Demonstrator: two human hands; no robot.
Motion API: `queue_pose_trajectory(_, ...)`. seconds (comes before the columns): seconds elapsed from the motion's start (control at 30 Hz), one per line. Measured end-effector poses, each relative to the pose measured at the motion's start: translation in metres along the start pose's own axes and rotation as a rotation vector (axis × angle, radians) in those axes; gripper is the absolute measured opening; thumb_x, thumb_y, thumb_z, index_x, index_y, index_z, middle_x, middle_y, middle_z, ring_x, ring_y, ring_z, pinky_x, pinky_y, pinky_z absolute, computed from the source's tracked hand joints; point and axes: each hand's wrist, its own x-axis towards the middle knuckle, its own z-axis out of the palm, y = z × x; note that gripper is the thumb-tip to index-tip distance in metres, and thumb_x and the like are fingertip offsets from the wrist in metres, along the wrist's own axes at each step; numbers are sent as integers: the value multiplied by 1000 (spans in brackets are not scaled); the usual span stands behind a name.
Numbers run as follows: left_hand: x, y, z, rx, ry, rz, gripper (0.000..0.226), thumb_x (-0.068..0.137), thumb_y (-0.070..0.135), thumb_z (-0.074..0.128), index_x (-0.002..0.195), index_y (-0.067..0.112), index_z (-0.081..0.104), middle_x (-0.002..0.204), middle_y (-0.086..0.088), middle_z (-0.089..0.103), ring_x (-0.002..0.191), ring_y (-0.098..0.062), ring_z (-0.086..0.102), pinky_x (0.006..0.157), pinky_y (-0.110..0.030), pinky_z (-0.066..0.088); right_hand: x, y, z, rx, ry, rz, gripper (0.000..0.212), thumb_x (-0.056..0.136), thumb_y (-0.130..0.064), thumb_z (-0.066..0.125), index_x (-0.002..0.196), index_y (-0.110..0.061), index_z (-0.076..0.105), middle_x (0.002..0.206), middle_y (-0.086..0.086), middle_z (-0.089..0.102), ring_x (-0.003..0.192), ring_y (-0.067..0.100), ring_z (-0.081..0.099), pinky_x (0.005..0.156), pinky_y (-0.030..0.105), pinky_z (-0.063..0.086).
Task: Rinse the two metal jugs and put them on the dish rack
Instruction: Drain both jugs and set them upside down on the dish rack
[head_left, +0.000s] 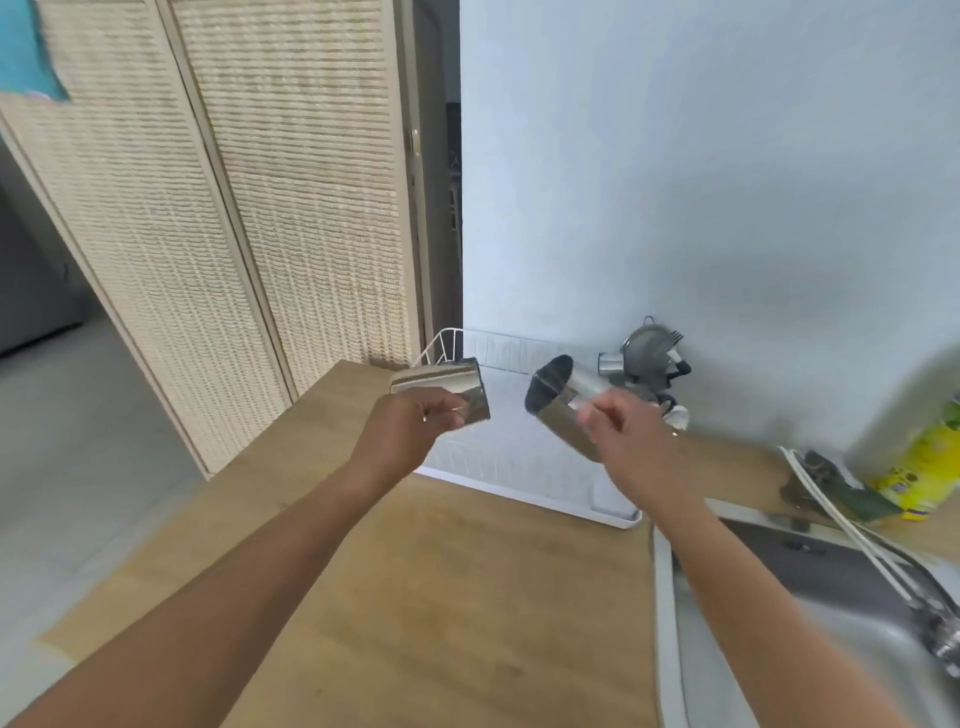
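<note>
Two bare arms reaching forward over a wooden counter (441, 597). Left hand (410, 421) closed around a short metal jug (457, 387), tipped on its side, held above the left end of a white wire dish rack (514, 452). Right hand (623, 431) closed around a taller metal jug (558, 402), tilted with its dark open mouth facing left, above the rack's right part. Jugs near each other, not touching. Steel sink (810, 623) and tap (883, 566) at lower right. Utensils in a holder (649, 358) behind the rack, against a pale wall.
</note>
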Motion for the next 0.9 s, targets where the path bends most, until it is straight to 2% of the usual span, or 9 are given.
queue_pose_trajectory(0.07,20,-10,2,231,-36,106,13,84,13,73,91,21,79,99,9,76,93,-9,67,85,-29,51,16,2,10,-140,-36,-61,13,97,-22,55,87,-16,59,77,-9,56,73,8,51,62,26,34)
queue_pose_trajectory(0.2,52,-22,8,656,-198,329,21,87,13,66,95,29,77,100,10,75,98,-13,67,75,-27,53,44,11,32,-546,-69,-189,14,96,-23,53,88,-18,62,90,1,66,92,24,59,80,38,43)
queue_pose_trajectory(0.27,66,-25,12,846,-288,401,23,88,13,62,99,29,75,105,7,71,104,-16,63,71,-23,45,53,15,40,-813,-93,-263,15,98,-23,48,99,-20,63,103,1,67,104,24,58,90,39,42)
queue_pose_trajectory(0.33,79,-30,16,1046,-370,499,28,89,10,59,103,31,73,111,7,70,107,-18,62,76,-27,45,60,19,50,-989,-153,-318,21,98,-19,46,113,-20,60,116,3,64,114,25,54,100,42,37)
queue_pose_trajectory(0.4,89,-36,19,1240,-444,605,32,88,5,57,104,29,71,110,5,70,105,-21,62,83,-35,47,63,22,59,-1143,-207,-366,28,96,-15,50,123,-17,56,122,7,62,118,28,52,101,45,35)
queue_pose_trajectory(0.47,95,-39,21,1387,-508,710,31,87,2,57,102,24,71,104,0,71,99,-24,63,85,-39,47,64,22,68,-1286,-262,-406,32,91,-9,57,122,-13,56,122,11,60,115,31,52,97,47,37)
queue_pose_trajectory(0.63,108,-42,27,1522,-609,923,26,85,-2,55,97,13,72,98,-9,70,93,-30,62,85,-42,48,69,21,84,-1459,-356,-437,31,86,-2,57,117,-8,61,117,15,60,110,33,51,94,48,39)
queue_pose_trajectory(0.8,111,-48,32,1573,-678,982,22,83,-1,57,87,14,73,89,-4,67,85,-25,60,77,-36,49,73,23,96,-1492,-417,-442,25,88,-5,57,110,-12,66,111,13,61,105,31,53,92,46,40)
queue_pose_trajectory(0.9,114,-52,38,1641,-741,1016,18,83,0,61,87,14,73,89,-6,68,85,-26,60,78,-36,48,76,24,104,-1514,-470,-428,21,87,-4,58,104,-15,66,107,10,62,101,29,53,89,42,39)
